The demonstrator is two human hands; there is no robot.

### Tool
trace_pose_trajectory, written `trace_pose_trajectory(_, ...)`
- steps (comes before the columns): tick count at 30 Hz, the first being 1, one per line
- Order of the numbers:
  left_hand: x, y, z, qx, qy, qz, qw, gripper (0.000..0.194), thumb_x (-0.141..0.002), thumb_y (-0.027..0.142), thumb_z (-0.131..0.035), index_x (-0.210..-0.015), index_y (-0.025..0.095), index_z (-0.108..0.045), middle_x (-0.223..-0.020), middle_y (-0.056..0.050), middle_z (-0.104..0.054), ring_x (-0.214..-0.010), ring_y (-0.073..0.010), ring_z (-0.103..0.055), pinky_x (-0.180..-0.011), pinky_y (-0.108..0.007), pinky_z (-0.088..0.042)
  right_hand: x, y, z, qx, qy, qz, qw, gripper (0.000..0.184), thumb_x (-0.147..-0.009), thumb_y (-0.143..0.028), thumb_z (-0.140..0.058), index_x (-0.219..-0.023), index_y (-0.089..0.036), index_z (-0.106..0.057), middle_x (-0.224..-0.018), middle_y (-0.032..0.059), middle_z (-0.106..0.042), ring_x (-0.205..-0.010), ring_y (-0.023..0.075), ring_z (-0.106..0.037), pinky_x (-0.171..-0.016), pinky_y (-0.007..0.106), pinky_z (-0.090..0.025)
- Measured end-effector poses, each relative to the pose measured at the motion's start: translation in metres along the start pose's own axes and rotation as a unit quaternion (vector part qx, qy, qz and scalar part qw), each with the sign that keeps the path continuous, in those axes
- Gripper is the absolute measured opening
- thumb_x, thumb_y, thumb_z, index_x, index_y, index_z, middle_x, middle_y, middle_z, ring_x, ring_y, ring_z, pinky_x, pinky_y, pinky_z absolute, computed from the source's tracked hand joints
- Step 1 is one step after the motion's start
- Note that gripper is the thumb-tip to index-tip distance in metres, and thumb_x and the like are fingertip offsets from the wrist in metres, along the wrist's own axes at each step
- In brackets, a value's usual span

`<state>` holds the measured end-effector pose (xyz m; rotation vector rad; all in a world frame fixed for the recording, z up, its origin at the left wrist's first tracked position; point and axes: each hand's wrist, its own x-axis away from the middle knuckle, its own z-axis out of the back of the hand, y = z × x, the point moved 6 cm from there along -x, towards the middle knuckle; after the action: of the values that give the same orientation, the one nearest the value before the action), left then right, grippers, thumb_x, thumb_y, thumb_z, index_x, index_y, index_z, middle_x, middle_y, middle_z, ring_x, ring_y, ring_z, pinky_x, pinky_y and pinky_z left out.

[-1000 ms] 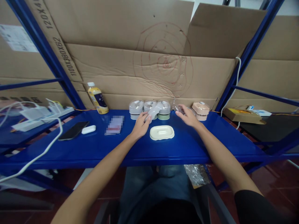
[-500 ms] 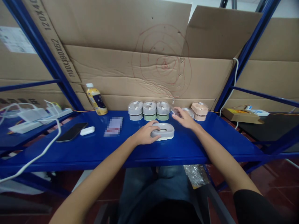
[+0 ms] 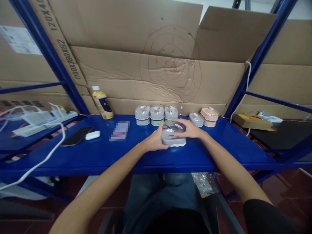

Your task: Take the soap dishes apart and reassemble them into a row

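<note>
A small oval box with a grey top and cream base sits on the blue shelf in front of me. My left hand grips its left end. My right hand is curled over its top right, pressing a clear lid onto it. Behind it stand three finished boxes in a row, grey on grey or green bases. To the right lie a grey piece and a peach box.
A yellow bottle, a black phone, a white earbud case and a blurred card lie at left. Power strips and white cables are farther left. Cardboard sheets back the shelf. A brown box sits right.
My left hand carried a grey top from the back row down onto the cream base. My right hand came in from the right with the clear lid and now rests on the box.
</note>
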<state>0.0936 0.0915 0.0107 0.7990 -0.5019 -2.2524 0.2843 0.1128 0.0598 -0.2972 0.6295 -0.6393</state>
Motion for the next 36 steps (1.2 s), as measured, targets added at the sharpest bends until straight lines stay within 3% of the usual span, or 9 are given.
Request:
trace_pose_trajectory(7, 0.0, -0.007, -0.004, -0.01, -0.008, 0.01, 1.0, 0.134, -0.071, 0.036, -0.084, -0.166, 0.019, 0.009, -0.163, -0.028, -0.035, -0.15, -0.0434, -0.042, -0.119, -0.059, -0.04, 0.0, -0.01, -0.013, 0.075, -0.061, 0.016, 0.995, 0.085, -0.075, -0.061, -0.085, -0.148, -0.026, -0.059, -0.127, 0.0112, -0.069, -0.117, 0.031, -0.066, -0.106, 0.05, -0.052)
trace_pose_trajectory(15, 0.001, -0.01, -0.006, -0.013, -0.011, 0.02, 1.0, 0.129, -0.07, 0.038, -0.085, -0.168, 0.017, -0.004, -0.167, -0.025, -0.029, -0.153, -0.0441, -0.036, -0.122, -0.057, -0.038, -0.001, -0.007, -0.03, 0.09, -0.088, -0.019, 0.992, 0.092, -0.075, -0.067, -0.082, -0.153, -0.027, -0.054, -0.128, 0.012, -0.067, -0.119, 0.0322, -0.066, -0.106, 0.05, -0.052)
trace_pose_trajectory(19, 0.0, -0.01, -0.004, -0.031, -0.016, 0.007, 0.999, 0.121, -0.073, 0.038, -0.083, -0.166, 0.015, -0.01, -0.168, -0.025, -0.029, -0.154, -0.0432, -0.035, -0.125, -0.057, -0.035, 0.001, -0.011, -0.033, 0.139, -0.107, -0.065, 0.982, 0.098, -0.075, -0.072, -0.079, -0.155, -0.025, -0.049, -0.133, 0.0148, -0.065, -0.123, 0.0356, -0.065, -0.102, 0.048, -0.054)
trace_pose_trajectory(25, -0.001, -0.022, -0.001, -0.061, -0.013, -0.01, 0.998, 0.091, -0.085, 0.036, -0.075, -0.162, 0.02, -0.03, -0.162, -0.018, -0.042, -0.15, -0.0377, -0.044, -0.124, -0.052, -0.038, 0.009, -0.026, -0.027, 0.248, -0.139, -0.17, 0.944, 0.101, -0.084, -0.087, -0.054, -0.16, -0.022, -0.037, -0.131, 0.0224, -0.064, -0.115, 0.0422, -0.069, -0.09, 0.048, -0.055)
trace_pose_trajectory(28, -0.001, -0.026, -0.004, -0.061, -0.01, -0.018, 0.998, 0.081, -0.093, 0.042, -0.071, -0.162, 0.023, -0.032, -0.161, -0.016, -0.046, -0.148, -0.0352, -0.047, -0.124, -0.053, -0.039, 0.027, -0.031, -0.021, 0.239, -0.175, -0.179, 0.938, 0.115, -0.077, -0.089, -0.061, -0.164, -0.021, -0.029, -0.134, 0.0229, -0.063, -0.111, 0.0431, -0.07, -0.088, 0.049, -0.056)
trace_pose_trajectory(30, -0.001, -0.03, -0.006, -0.064, -0.002, -0.008, 0.998, 0.077, -0.097, 0.042, -0.066, -0.162, 0.023, -0.03, -0.16, -0.016, -0.047, -0.145, -0.0339, -0.051, -0.123, -0.053, -0.041, 0.045, -0.033, -0.017, 0.253, -0.178, -0.184, 0.933, 0.12, -0.073, -0.082, -0.073, -0.165, -0.02, -0.027, -0.14, 0.0244, -0.061, -0.115, 0.0443, -0.069, -0.091, 0.049, -0.055)
trace_pose_trajectory(32, 0.0, -0.033, -0.009, -0.071, 0.007, 0.011, 0.997, 0.073, -0.099, 0.039, -0.062, -0.162, 0.021, -0.03, -0.159, -0.017, -0.048, -0.144, -0.0333, -0.053, -0.121, -0.052, -0.043, 0.062, -0.035, -0.013, 0.294, -0.16, -0.196, 0.922, 0.116, -0.075, -0.073, -0.078, -0.164, -0.015, -0.03, -0.147, 0.0287, -0.056, -0.125, 0.0473, -0.063, -0.099, 0.052, -0.052)
trace_pose_trajectory(36, -0.001, -0.032, -0.01, -0.081, 0.005, 0.022, 0.996, 0.067, -0.096, 0.038, -0.064, -0.155, 0.018, -0.04, -0.154, -0.018, -0.052, -0.14, -0.0342, -0.056, -0.119, -0.052, -0.045, 0.074, -0.039, -0.01, 0.387, -0.117, -0.182, 0.896, 0.09, -0.085, -0.065, -0.073, -0.149, -0.007, -0.052, -0.155, 0.0342, -0.046, -0.139, 0.0502, -0.051, -0.11, 0.059, -0.044)
